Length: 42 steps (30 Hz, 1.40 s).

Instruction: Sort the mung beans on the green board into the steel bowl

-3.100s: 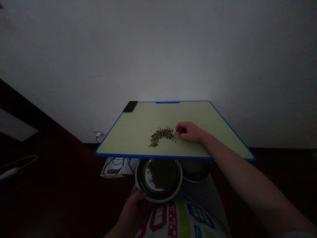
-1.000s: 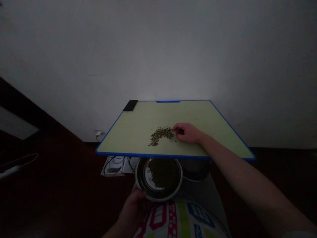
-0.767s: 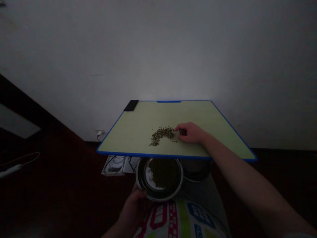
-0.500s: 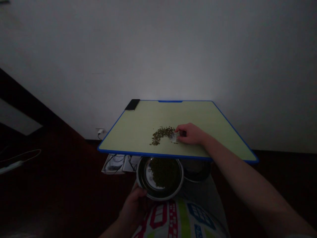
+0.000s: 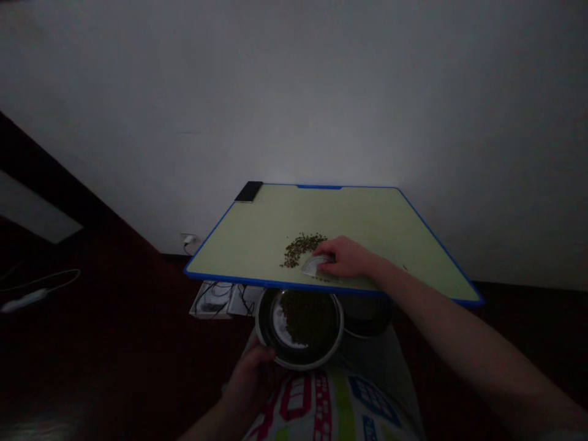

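My right hand (image 5: pixel 346 256) is closed on a clear half-round plastic piece that looks like a protractor (image 5: pixel 311 266), its edge down on the pale tabletop. Beyond and to the left of it, small brown-green grains (image 5: pixel 296 249) lie in a loose curved band, and a few sit just in front of it. Below the table's front edge, my left hand (image 5: pixel 252 375) grips the near left rim of a round metal bowl (image 5: pixel 337 343). Dark grains (image 5: pixel 310 318) fill much of the bowl, with some shiny bottom showing at its left.
The small table (image 5: pixel 367 214) has a blue edge and stands against a grey wall (image 5: pixel 294 92). A black phone (image 5: pixel 248 192) lies at its far left corner. Under the table are a second dark bowl (image 5: pixel 367 315) and a box with cables (image 5: pixel 212 300). A printed bag (image 5: pixel 316 404) covers my lap.
My right hand has drawn the protractor toward me and slightly left, turning it flatter to the tabletop. The bowl stays in my left hand. The whole view has shifted slightly.
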{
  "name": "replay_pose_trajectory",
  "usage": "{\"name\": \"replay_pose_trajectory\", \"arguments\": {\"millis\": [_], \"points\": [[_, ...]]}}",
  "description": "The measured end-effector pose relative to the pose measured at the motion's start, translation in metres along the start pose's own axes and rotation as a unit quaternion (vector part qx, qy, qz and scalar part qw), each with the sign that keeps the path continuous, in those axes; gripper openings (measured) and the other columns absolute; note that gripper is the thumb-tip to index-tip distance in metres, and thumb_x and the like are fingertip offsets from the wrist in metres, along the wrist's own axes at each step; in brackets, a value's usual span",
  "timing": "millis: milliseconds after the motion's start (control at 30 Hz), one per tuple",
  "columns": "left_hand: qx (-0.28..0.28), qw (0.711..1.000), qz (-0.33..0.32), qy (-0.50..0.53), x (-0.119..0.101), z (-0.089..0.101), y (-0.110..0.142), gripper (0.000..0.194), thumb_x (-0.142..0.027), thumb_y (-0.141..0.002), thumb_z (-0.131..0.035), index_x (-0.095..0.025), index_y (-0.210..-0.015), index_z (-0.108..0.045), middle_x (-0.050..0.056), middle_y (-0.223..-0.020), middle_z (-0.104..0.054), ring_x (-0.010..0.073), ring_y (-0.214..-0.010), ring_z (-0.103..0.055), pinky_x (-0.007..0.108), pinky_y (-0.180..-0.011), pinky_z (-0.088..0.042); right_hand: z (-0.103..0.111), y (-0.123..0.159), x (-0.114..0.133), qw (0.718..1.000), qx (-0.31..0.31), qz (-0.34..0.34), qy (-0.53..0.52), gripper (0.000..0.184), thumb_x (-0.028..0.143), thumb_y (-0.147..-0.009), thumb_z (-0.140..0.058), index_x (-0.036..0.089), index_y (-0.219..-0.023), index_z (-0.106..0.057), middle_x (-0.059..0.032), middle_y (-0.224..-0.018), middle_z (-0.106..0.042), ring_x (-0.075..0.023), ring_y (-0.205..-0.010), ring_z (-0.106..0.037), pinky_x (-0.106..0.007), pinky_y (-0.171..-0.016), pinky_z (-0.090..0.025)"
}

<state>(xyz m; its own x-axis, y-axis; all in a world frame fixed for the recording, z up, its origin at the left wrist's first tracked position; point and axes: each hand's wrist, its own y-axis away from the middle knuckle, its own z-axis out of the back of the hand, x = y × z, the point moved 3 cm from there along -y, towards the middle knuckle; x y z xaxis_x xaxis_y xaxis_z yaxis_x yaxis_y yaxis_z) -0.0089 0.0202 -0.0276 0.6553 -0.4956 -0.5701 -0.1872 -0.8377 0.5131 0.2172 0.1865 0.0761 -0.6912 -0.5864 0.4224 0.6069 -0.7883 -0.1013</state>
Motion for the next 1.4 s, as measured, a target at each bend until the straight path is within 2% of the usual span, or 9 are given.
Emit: {"name": "replay_pose_trajectory", "arguments": {"millis": [133,233,333,433,567,700,900,1100,1400], "points": [[-0.003,1.000,0.000,0.011,0.002,0.003,-0.002,0.064,-0.004,-0.059,-0.061,-0.023,-0.120,-0.062,0.003,-0.082,-0.079,0.0261,-0.079,-0.075,0.045,-0.082,-0.060,-0.004,0.003,0.011,0.999,-0.002,-0.037,-0.005,0.032,0.031,-0.077,-0.069,0.016,-0.105,-0.075,-0.0024,-0.068,-0.066,-0.0128,-0.057,-0.053,-0.025,-0.057,-0.035],[-0.015,1.000,0.005,0.011,0.002,0.003,-0.001,0.057,-0.004,-0.059,-0.062,-0.022,-0.113,-0.065,0.003,-0.083,-0.080,0.0229,-0.074,-0.073,0.039,-0.073,-0.061,-0.010,0.006,0.023,0.999,0.001,-0.049,-0.020,0.031,0.031,-0.077,-0.070,0.017,-0.104,-0.074,-0.0020,-0.066,-0.066,-0.0128,-0.056,-0.053,-0.025,-0.056,-0.035],[-0.018,1.000,0.005,0.009,0.001,0.001,0.001,0.043,-0.005,-0.059,-0.064,-0.020,-0.098,-0.069,0.003,-0.081,-0.079,0.0197,-0.068,-0.071,0.033,-0.065,-0.060,-0.015,0.010,0.036,0.999,0.018,-0.023,-0.039,0.029,0.030,-0.077,-0.070,0.018,-0.103,-0.073,-0.0016,-0.066,-0.066,-0.0131,-0.058,-0.055,-0.025,-0.058,-0.037],[-0.013,1.000,-0.003,0.005,0.000,-0.001,0.002,0.039,-0.006,-0.057,-0.065,-0.020,-0.094,-0.069,0.003,-0.084,-0.080,0.0212,-0.071,-0.072,0.036,-0.069,-0.061,-0.014,0.013,0.041,0.994,0.042,0.021,-0.095,0.027,0.028,-0.078,-0.069,0.018,-0.104,-0.072,0.0007,-0.064,-0.063,-0.0117,-0.057,-0.053,-0.024,-0.059,-0.038],[0.003,1.000,-0.004,-0.007,0.002,0.001,0.002,0.048,-0.007,-0.059,-0.064,-0.020,-0.106,-0.067,0.005,-0.093,-0.080,0.0270,-0.085,-0.074,0.047,-0.082,-0.059,0.004,0.003,0.024,0.983,-0.036,-0.002,-0.179,0.027,0.026,-0.078,-0.066,0.018,-0.103,-0.069,0.0049,-0.060,-0.053,-0.0096,-0.054,-0.046,-0.023,-0.055,-0.036],[0.010,1.000,-0.005,-0.002,0.004,0.005,-0.001,0.056,-0.006,-0.062,-0.062,-0.022,-0.116,-0.063,0.004,-0.099,-0.080,0.0277,-0.093,-0.073,0.048,-0.090,-0.057,0.017,-0.018,-0.003,0.964,-0.120,-0.026,-0.236,0.023,0.031,-0.076,-0.066,0.017,-0.094,-0.066,0.0003,-0.070,-0.061,-0.0116,-0.061,-0.053,-0.025,-0.059,-0.042],[0.014,1.000,-0.002,0.005,0.005,0.008,-0.004,0.066,-0.007,-0.062,-0.062,-0.022,-0.127,-0.057,0.006,-0.096,-0.080,0.0290,-0.091,-0.074,0.050,-0.089,-0.056,0.003,-0.026,-0.017,0.946,-0.176,-0.020,-0.271,0.021,0.033,-0.073,-0.066,0.016,-0.085,-0.065,-0.0007,-0.068,-0.061,-0.0117,-0.060,-0.054,-0.025,-0.058,-0.045],[0.023,1.000,-0.013,0.007,0.002,0.001,-0.001,0.067,-0.006,-0.063,-0.058,-0.023,-0.128,-0.057,0.004,-0.094,-0.080,0.0249,-0.085,-0.074,0.047,-0.091,-0.056,-0.007,-0.011,-0.003,0.963,-0.172,0.018,-0.204,0.022,0.025,-0.074,-0.062,0.015,-0.091,-0.072,-0.0028,-0.070,-0.067,-0.0123,-0.060,-0.056,-0.025,-0.059,-0.044],[0.020,1.000,-0.009,-0.004,0.001,0.000,-0.002,0.067,-0.006,-0.064,-0.057,-0.023,-0.129,-0.055,0.004,-0.092,-0.079,0.0259,-0.084,-0.074,0.049,-0.091,-0.055,-0.012,-0.011,-0.002,0.973,-0.151,0.025,-0.170,0.019,0.015,-0.067,-0.057,0.015,-0.082,-0.069,0.0002,-0.063,-0.062,-0.0105,-0.055,-0.052,-0.023,-0.055,-0.041]]}}
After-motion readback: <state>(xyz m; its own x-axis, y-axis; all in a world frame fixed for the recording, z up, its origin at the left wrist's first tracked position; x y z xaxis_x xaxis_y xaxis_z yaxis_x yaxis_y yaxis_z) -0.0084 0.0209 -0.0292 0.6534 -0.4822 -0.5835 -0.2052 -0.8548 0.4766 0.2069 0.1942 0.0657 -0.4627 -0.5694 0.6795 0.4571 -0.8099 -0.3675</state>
